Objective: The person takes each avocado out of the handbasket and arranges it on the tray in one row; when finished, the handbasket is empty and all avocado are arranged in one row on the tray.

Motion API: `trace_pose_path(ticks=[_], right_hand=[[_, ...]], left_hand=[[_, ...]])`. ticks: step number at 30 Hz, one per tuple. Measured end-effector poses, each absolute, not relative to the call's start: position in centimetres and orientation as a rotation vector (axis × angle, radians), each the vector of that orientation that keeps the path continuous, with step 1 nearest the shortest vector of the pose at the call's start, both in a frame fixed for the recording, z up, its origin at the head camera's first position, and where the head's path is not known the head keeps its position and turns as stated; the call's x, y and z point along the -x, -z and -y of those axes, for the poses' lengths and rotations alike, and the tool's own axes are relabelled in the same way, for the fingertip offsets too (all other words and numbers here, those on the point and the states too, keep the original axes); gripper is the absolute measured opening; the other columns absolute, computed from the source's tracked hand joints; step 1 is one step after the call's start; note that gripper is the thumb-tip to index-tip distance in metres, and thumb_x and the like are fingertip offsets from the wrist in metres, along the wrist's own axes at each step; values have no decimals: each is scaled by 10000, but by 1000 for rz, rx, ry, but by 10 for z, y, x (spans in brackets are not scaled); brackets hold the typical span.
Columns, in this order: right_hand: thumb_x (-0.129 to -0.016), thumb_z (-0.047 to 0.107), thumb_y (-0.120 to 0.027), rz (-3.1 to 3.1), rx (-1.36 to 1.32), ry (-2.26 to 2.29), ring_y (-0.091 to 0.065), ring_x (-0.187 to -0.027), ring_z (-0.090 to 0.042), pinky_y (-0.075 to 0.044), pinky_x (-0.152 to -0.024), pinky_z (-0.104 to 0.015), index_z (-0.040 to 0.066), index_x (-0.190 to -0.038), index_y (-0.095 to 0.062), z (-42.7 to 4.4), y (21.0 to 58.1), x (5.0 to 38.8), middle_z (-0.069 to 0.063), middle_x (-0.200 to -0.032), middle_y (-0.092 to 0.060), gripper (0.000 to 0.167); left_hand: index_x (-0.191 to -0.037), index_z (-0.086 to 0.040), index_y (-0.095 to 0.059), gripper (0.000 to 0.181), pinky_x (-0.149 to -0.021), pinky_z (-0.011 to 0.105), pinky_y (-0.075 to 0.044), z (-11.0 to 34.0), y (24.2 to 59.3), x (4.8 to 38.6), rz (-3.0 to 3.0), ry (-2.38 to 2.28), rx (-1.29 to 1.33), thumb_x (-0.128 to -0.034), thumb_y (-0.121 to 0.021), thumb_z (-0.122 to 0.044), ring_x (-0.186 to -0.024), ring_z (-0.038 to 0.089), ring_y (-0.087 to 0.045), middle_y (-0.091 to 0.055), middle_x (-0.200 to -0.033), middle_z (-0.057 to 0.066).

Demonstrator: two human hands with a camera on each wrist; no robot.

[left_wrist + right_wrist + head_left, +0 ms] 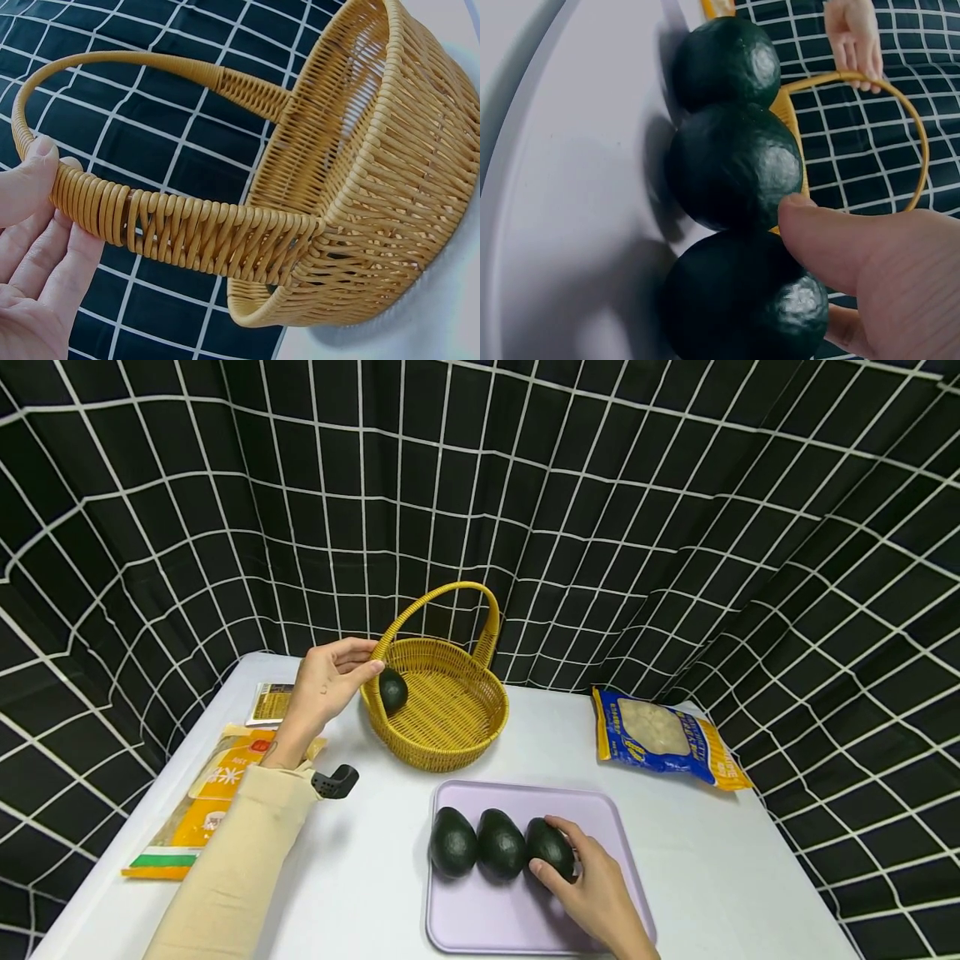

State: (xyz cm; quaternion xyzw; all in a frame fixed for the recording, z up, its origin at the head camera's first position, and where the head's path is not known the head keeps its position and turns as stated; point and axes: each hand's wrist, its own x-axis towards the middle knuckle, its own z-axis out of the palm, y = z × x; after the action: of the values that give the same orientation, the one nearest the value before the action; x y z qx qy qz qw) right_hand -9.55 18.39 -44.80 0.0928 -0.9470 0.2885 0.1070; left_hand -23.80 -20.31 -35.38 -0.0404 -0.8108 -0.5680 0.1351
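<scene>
A yellow woven basket [450, 752] stands at the back of the table with one dark green avocado [393, 691] at its left inside. My left hand [330, 681] pinches the basket's handle [187, 232] between thumb and fingers, seen close up in the left wrist view. Three more avocados lie side by side on a pale purple tray [487, 922]: a left one [453, 843], a middle one [501, 845] and a right one [549, 846]. My right hand [592, 893] grips the right avocado, thumb on the near side and fingers on the far side.
An orange food bag [217, 785] lies at the left, partly behind my left forearm, with a small flat packet [270, 703] beyond it. A blue and yellow bag [663, 739] rests at the back right. A black gridded curtain [570, 527] surrounds the white table [360, 877].
</scene>
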Motion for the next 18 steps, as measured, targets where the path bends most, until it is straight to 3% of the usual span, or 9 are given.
trace_pose_path(ticks=[7, 13, 18], right_hand=[[-819, 373, -845, 2810, -325, -832, -651, -961, -168, -537, -753, -351, 185, -1372, -611, -186, 450, 96, -53, -1191, -717, 629], [-816, 367, -848, 2794, -338, -809, -660, -998, -199, -545, -791, -411, 185, -1375, -608, -187, 451, 96, -43, -1203, -717, 635], [-806, 353, -858, 2787, -336, -803, -628, -938, -132, -534, -766, -365, 191, -1380, -604, -187, 450, 95, -25, -1165, -723, 648]], left_hand=[[-1286, -61, -673, 351, -1006, 351, -562, 204, 354, 237, 2352, 1648, 117, -961, -716, -187, -1175, 273, -678, -718, -1226, 150], [-1277, -61, -679, 350, -974, 273, -570, 204, 354, 237, 2345, 1641, 127, -958, -721, -199, -1158, 261, -685, -724, -1211, 145], [-1271, -57, -681, 350, -952, 227, -570, 204, 354, 237, 2339, 1636, 136, -956, -723, -202, -1151, 260, -688, -725, -1206, 147]])
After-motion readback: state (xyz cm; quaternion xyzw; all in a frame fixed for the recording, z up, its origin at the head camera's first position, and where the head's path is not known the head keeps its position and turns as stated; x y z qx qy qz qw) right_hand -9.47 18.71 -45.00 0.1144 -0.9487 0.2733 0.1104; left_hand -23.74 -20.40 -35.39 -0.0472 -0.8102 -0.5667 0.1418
